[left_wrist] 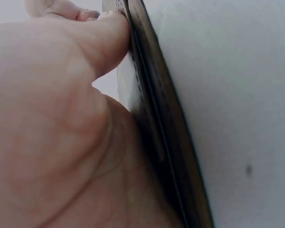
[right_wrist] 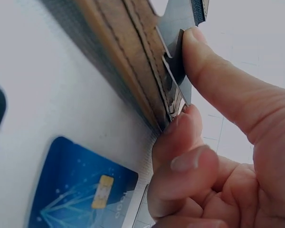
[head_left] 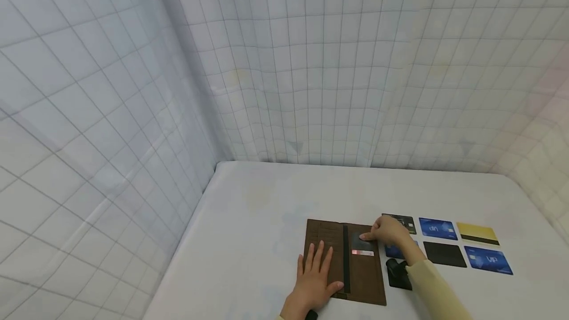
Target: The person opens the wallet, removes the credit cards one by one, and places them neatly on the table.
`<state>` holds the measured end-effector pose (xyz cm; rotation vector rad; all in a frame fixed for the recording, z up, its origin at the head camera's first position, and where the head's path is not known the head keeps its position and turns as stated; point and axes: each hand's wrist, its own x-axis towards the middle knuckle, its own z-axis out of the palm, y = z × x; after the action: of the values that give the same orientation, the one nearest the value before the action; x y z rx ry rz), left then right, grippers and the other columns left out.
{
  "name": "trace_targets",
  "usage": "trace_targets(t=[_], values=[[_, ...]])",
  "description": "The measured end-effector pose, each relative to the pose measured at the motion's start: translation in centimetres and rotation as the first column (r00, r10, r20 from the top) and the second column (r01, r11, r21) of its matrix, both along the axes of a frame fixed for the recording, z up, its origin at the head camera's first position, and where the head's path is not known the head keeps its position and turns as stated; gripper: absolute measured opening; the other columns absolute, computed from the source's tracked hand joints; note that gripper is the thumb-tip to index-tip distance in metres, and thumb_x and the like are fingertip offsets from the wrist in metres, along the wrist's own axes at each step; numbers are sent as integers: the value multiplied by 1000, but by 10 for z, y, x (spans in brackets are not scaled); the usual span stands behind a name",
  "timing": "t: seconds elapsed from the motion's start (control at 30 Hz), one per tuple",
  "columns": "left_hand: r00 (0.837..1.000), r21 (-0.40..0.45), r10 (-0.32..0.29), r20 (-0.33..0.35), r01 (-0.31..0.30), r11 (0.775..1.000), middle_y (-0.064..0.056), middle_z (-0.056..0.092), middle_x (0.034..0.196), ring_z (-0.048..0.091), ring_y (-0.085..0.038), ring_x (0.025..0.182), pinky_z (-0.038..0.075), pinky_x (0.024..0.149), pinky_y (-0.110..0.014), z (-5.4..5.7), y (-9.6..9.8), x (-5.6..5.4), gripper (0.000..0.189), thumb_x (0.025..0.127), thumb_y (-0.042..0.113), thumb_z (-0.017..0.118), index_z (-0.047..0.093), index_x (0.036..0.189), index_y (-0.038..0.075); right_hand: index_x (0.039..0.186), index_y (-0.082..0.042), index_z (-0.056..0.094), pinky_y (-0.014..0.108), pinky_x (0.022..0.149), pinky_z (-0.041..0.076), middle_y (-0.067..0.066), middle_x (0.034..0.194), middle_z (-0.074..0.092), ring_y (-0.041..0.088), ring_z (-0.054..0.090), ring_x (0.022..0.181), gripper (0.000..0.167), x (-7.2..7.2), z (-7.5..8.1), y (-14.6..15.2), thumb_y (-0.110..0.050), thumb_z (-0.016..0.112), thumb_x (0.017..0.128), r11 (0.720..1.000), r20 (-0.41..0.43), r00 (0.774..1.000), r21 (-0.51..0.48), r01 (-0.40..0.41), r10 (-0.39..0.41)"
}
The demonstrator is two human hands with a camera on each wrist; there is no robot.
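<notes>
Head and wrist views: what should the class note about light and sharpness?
Head view: soft, even light, but fine detail on the blue VIP cards is lost; left wrist view: the left hand looks soft, and shade darkens the brown wallet; right wrist view: the backdrop beyond the right hand is nearly washed out.

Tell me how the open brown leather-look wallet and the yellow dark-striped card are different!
The wallet is brown; the card is yellow with a dark stripe. The wallet is bigger than the card. The person's left hand rests on the wallet; no hand touches the card. Both lie on the white table.
</notes>
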<state>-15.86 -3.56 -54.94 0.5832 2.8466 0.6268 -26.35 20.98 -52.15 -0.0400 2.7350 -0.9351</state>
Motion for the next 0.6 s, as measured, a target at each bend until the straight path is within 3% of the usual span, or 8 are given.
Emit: trace_targets(t=[0.1, 0.37, 0.43, 0.53, 0.6], values=[[1000, -5, -3, -9, 3, 1000, -11, 6, 157, 2, -34, 142, 7, 104, -63, -1, 1, -1, 80, 91, 59, 44, 18, 152, 15, 53, -12, 50, 25, 43, 28, -4, 49, 40, 9, 35, 45, 45, 0, -2, 1, -39, 80, 74, 1000, -20, 1000, -13, 17, -17], [999, 33, -8, -44, 9, 999, -7, 5, 158, 3, -34, 142, 10, 103, -65, -15, -3, -5, 81, 90, 66, 34, 18, 152, 18, 54, -11, 52, 25, 43, 28, -4, 51, 43, 10, 36, 45, 44, 1, -4, -2, -38, 83, 70, 999, -80, 996, -27, 42, -44], [996, 35, 5, -84, -2, 999, -3, 4, 158, 5, -31, 142, 12, 102, -64, -17, -3, -4, 79, 90, 66, 33, 19, 152, 19, 58, -11, 54, 26, 43, 30, -3, 54, 46, 11, 39, 47, 41, 1, -5, -2, -37, 84, 69, 998, -92, 994, -27, 53, -55], [971, -36, 41, -237, -51, 998, 4, -2, 158, 1, -23, 143, 17, 103, -59, -28, 0, 0, 77, 90, 68, 29, 18, 152, 25, 64, -10, 57, 27, 44, 34, -1, 59, 49, 13, 43, 50, 37, 1, -7, -1, -32, 85, 67, 997, -87, 994, -46, 56, -60], [925, -111, 60, -374, -109, 988, 8, -5, 157, -4, -18, 143, 21, 102, -54, -36, 3, 0, 76, 90, 70, 24, 15, 153, 29, 68, -10, 57, 29, 46, 37, 0, 63, 51, 15, 45, 54, 35, 0, -6, -1, -30, 86, 67, 997, -93, 994, -63, 47, -53]])
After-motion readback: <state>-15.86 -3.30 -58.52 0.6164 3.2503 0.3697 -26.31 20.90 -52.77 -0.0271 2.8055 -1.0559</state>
